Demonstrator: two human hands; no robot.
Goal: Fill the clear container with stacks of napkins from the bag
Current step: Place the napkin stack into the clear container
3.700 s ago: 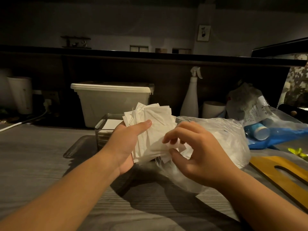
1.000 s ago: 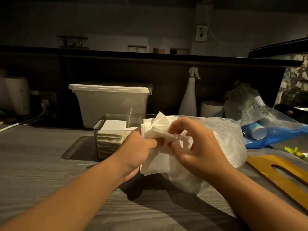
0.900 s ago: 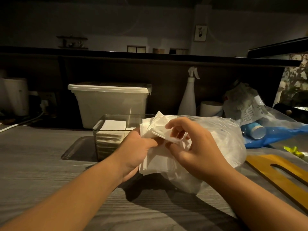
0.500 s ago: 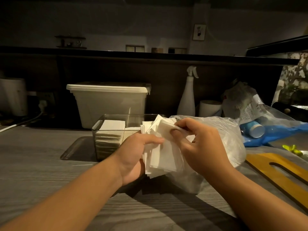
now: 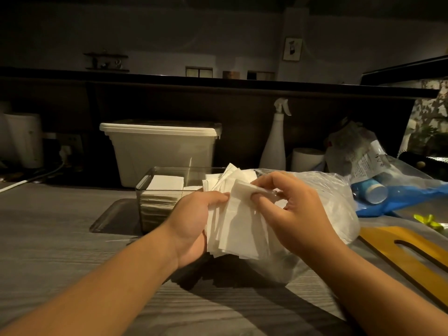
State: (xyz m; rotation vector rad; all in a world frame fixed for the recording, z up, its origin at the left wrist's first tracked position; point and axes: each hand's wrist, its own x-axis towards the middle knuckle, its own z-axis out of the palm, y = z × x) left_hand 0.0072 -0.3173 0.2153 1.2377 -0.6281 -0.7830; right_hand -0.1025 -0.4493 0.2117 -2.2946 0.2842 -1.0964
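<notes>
Since a moment ago, our right hand (image 5: 298,214) has moved up to pinch a top corner of the napkins (image 5: 238,229). Our left hand (image 5: 194,221) grips the same messy bunch, thumb on top, in front of the bag (image 5: 339,202) and just beside the clear container (image 5: 143,204), which already has a pile inside. We think the napkins could slide apart and fall if we let go too soon, because they are not lined up.
</notes>
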